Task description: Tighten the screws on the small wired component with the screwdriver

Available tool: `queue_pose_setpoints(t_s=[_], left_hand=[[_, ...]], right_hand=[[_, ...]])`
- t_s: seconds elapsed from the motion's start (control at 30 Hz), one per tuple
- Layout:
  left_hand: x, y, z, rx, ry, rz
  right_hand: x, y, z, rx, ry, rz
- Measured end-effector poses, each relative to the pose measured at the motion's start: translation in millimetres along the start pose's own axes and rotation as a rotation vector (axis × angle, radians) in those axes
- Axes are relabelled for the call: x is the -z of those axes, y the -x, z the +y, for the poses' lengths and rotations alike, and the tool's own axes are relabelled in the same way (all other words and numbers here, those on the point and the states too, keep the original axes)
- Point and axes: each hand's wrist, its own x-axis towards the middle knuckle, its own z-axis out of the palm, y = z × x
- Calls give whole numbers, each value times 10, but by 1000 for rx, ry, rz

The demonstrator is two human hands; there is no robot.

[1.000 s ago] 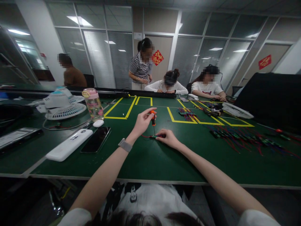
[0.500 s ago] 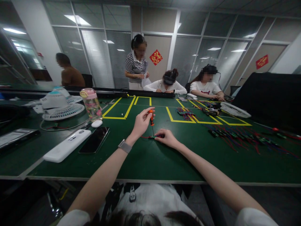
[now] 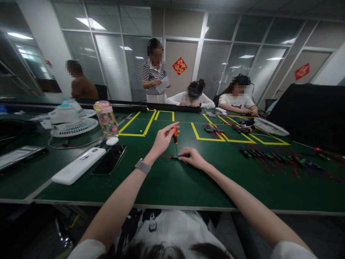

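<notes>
My left hand (image 3: 163, 139) grips a screwdriver (image 3: 175, 136) with an orange and black handle, held nearly upright. Its thin shaft runs down to a small green circuit board (image 3: 175, 157) lying on the green table. Red wire trails off the board's left side. From the right, my right hand (image 3: 192, 158) pinches the board's right end with thumb and fingers, covering that part. Exactly where the tip meets the board is too small to make out.
Left of me lie a black phone (image 3: 109, 160), a white power bank (image 3: 79, 166), a pink-lidded bottle (image 3: 106, 120) and a white fan (image 3: 74, 126). Wired circuit boards (image 3: 280, 158) spread out at right, more (image 3: 213, 130) inside yellow tape. Co-workers sit and stand beyond the table.
The screwdriver leans slightly differently in my left hand, its tip still at the board. My right hand keeps its pinch. The standing person across the table has shifted left and moved the paper.
</notes>
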Motion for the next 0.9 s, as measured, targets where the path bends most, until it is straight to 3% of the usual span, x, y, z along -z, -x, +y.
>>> queue_pose_setpoints(t_s=[0.2, 0.43, 0.7, 0.9], left_hand=[[-2, 32, 25, -54, -149, 104], [5, 23, 22, -40, -72, 17], [-45, 69, 19, -105, -272, 167], [-43, 55, -17, -59, -151, 64]], right_hand=[[-1, 0, -12, 0, -3, 8], [-15, 9, -11, 0, -8, 21], [-28, -5, -13, -25, 9, 42], [-4, -1, -6, -22, -26, 0]])
